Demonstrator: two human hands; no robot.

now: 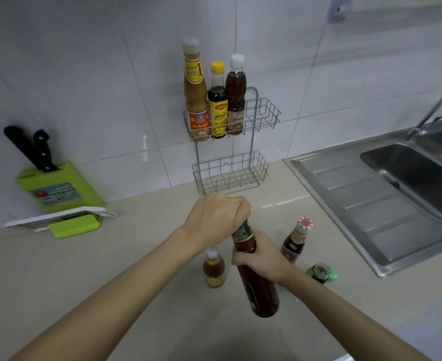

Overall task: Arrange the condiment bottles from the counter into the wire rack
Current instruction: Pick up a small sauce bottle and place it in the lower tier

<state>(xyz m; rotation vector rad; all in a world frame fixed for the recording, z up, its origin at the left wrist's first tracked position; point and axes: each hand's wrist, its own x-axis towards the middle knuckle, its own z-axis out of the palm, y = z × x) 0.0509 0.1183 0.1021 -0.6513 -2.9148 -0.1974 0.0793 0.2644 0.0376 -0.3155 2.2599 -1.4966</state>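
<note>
**Sauce bottle held over the bench in both hands; rack placement pending**

**Position.** The dark red sauce bottle (262,290) is held clear of the bench (136,295). It is tilted, with its base toward the camera and its cap end toward the wall. The left hand (217,214) has its grip curled over the cap end, hiding the cap. The right hand (262,260) has its grip wrapped round the body just below the neck label.

**Rack.** The wire rack (265,114) hangs on the tiled wall directly ahead. Its upper basket carries three upright bottles crowded to the left, with free space to their right. No bottle shows in the lower basket (230,175).

**Recommendation.** The step in hand appears to be carrying this bottle to the rack.
- Bring it upright before it reaches the wire.
- Lift the base over the front rail and lower it straight down, so it does not knock the white-capped bottle (236,100) next to the gap.
- Keep the right grip on the body until the base is seated.

**Awaiting.** Three items stand on the bench near the held bottle:
- a small amber bottle (213,269)
- a dark bottle with a red-and-white cap (296,241)
- a green-lidded container (322,273)

**Markings.**
- The tall bottle (195,100) has a yellow neck label with a large "1", and Thai script on the red-and-yellow label below.
- The yellow-capped bottle (217,110) has a yellow label with Thai script under a red emblem.
- The white-capped bottle's label also carries Thai script.
- The held bottle has a green neck label, which is not legible.
</note>
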